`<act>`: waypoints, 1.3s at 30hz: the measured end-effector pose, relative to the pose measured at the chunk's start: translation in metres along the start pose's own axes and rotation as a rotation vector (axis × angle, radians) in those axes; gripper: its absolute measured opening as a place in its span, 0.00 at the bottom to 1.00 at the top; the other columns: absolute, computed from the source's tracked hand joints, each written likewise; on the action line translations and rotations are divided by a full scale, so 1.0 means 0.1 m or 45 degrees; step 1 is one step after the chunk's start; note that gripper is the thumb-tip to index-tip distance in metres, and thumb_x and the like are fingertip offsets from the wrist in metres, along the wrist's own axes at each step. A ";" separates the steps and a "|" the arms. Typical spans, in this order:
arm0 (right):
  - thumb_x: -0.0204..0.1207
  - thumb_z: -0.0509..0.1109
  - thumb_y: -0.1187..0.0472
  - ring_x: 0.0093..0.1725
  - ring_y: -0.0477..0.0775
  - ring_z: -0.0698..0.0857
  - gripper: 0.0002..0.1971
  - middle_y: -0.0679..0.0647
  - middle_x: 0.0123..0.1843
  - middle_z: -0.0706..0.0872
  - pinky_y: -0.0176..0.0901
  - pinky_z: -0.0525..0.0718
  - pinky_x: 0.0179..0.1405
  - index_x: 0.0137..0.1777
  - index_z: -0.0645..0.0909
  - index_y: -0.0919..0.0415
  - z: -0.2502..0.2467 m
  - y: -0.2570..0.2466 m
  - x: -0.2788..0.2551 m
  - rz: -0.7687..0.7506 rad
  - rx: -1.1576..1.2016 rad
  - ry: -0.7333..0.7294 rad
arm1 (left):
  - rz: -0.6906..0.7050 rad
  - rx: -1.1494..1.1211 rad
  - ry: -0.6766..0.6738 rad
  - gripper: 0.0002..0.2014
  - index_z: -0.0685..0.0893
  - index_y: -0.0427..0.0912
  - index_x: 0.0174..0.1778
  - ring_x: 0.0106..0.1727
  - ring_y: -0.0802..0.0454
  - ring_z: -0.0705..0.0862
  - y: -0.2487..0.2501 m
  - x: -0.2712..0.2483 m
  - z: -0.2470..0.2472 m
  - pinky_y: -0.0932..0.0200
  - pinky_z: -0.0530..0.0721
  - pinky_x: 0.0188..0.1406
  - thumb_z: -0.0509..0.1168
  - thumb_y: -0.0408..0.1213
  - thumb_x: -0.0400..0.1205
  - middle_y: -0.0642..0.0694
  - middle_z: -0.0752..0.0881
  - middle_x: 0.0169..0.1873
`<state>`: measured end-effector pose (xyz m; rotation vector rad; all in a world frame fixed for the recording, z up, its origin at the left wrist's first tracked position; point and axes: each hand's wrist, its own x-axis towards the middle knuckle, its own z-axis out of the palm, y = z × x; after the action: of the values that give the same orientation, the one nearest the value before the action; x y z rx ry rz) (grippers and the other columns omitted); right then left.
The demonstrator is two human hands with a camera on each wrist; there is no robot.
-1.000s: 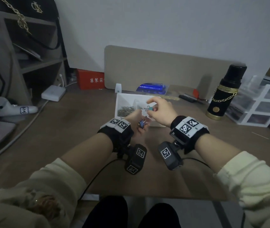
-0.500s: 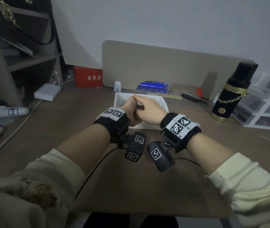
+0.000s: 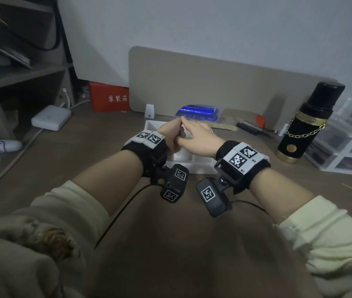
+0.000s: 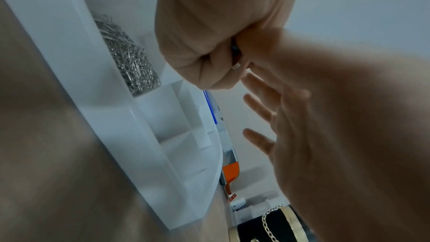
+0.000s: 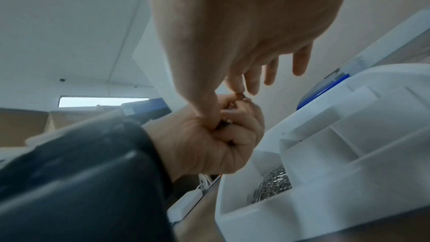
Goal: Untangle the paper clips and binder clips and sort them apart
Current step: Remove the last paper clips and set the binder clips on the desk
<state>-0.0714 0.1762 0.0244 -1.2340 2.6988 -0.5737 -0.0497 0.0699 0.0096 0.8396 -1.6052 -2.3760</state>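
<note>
Head view: left hand (image 3: pixel 169 136) fisted round clips (image 4: pixel 234 53) over tray (image 3: pixel 205 163); right hand (image 3: pixel 198 139) pinches at them w/ thumb + index, other fingers spread. Paper clips (image 4: pixel 130 58) heaped in tray's left end compartment.

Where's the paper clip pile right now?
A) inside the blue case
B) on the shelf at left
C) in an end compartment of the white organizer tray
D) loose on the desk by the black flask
C: the silver paper clip pile sits heaped in an end compartment of the white organizer tray, seen in both wrist views; the neighbouring compartments look bare.
</note>
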 end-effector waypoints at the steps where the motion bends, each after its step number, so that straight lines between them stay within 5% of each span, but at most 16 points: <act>1: 0.77 0.63 0.50 0.83 0.59 0.53 0.36 0.50 0.83 0.63 0.57 0.60 0.79 0.84 0.53 0.52 -0.02 0.03 0.01 -0.014 0.073 -0.016 | -0.014 0.026 0.038 0.17 0.68 0.46 0.25 0.19 0.60 0.68 0.01 0.02 -0.01 0.68 0.64 0.23 0.59 0.41 0.82 0.54 0.71 0.19; 6: 0.79 0.65 0.47 0.84 0.52 0.55 0.38 0.51 0.85 0.56 0.48 0.57 0.81 0.84 0.52 0.53 -0.01 0.29 0.12 0.063 0.363 -0.047 | 0.055 0.274 0.105 0.16 0.69 0.43 0.28 0.12 0.58 0.63 0.08 0.07 -0.04 0.75 0.60 0.15 0.55 0.40 0.82 0.50 0.70 0.21; 11: 0.85 0.54 0.54 0.83 0.57 0.57 0.25 0.55 0.83 0.63 0.48 0.51 0.81 0.81 0.63 0.53 0.06 0.60 0.22 0.275 -0.137 -0.178 | 0.087 0.418 0.128 0.20 0.67 0.43 0.30 0.15 0.57 0.65 0.10 0.16 -0.02 0.77 0.60 0.14 0.52 0.50 0.86 0.48 0.69 0.25; 14: 0.81 0.54 0.53 0.85 0.55 0.45 0.24 0.51 0.85 0.57 0.53 0.38 0.83 0.78 0.65 0.39 0.24 0.79 0.32 0.280 -0.249 -0.288 | 0.086 0.586 0.110 0.21 0.70 0.41 0.35 0.21 0.55 0.66 0.06 0.18 0.01 0.75 0.61 0.14 0.51 0.55 0.85 0.47 0.70 0.27; 19: 0.78 0.57 0.55 0.84 0.59 0.40 0.27 0.54 0.85 0.54 0.57 0.40 0.83 0.77 0.65 0.35 0.31 0.86 0.26 0.235 -0.288 -0.252 | 0.114 0.907 0.070 0.28 0.75 0.37 0.47 0.22 0.53 0.65 -0.03 0.21 0.10 0.64 0.63 0.20 0.49 0.62 0.83 0.46 0.70 0.26; 23: 0.76 0.55 0.49 0.84 0.60 0.40 0.27 0.53 0.84 0.54 0.68 0.48 0.78 0.76 0.63 0.33 0.26 0.68 0.05 0.234 -0.328 -0.317 | 0.344 1.174 0.057 0.26 0.73 0.37 0.37 0.27 0.48 0.71 -0.11 0.24 0.16 0.62 0.67 0.22 0.48 0.57 0.87 0.44 0.71 0.26; 27: 0.79 0.57 0.53 0.78 0.62 0.51 0.23 0.52 0.79 0.63 0.58 0.60 0.65 0.74 0.69 0.35 0.19 0.53 -0.10 0.170 -0.358 -0.243 | 0.535 1.391 0.092 0.25 0.74 0.38 0.32 0.40 0.37 0.78 -0.16 0.23 0.18 0.56 0.71 0.29 0.51 0.53 0.87 0.43 0.75 0.27; 30: 0.78 0.59 0.53 0.72 0.62 0.63 0.16 0.49 0.67 0.77 0.51 0.65 0.56 0.63 0.79 0.38 0.19 0.54 -0.10 0.166 -0.344 -0.170 | 0.645 1.637 0.078 0.23 0.82 0.30 0.51 0.55 0.36 0.83 -0.22 0.22 0.18 0.53 0.77 0.47 0.53 0.49 0.87 0.34 0.86 0.49; 34: 0.74 0.62 0.61 0.59 0.59 0.81 0.11 0.51 0.49 0.87 0.46 0.77 0.59 0.44 0.86 0.48 0.12 0.57 -0.12 0.177 -0.034 0.149 | 0.745 1.892 0.053 0.16 0.80 0.33 0.57 0.54 0.39 0.82 -0.32 0.23 0.12 0.56 0.72 0.43 0.55 0.42 0.86 0.36 0.81 0.58; 39: 0.75 0.63 0.66 0.54 0.54 0.83 0.10 0.53 0.50 0.89 0.34 0.72 0.49 0.44 0.87 0.59 0.13 0.66 -0.09 0.200 0.168 0.322 | 0.834 2.082 -0.016 0.17 0.78 0.35 0.62 0.55 0.39 0.81 -0.34 0.24 0.06 0.56 0.70 0.42 0.58 0.45 0.86 0.37 0.77 0.60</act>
<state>-0.1083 0.2181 -0.0136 -0.9645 2.8692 -0.9251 -0.0664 0.0791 -0.0281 0.2259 -2.9721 -0.3025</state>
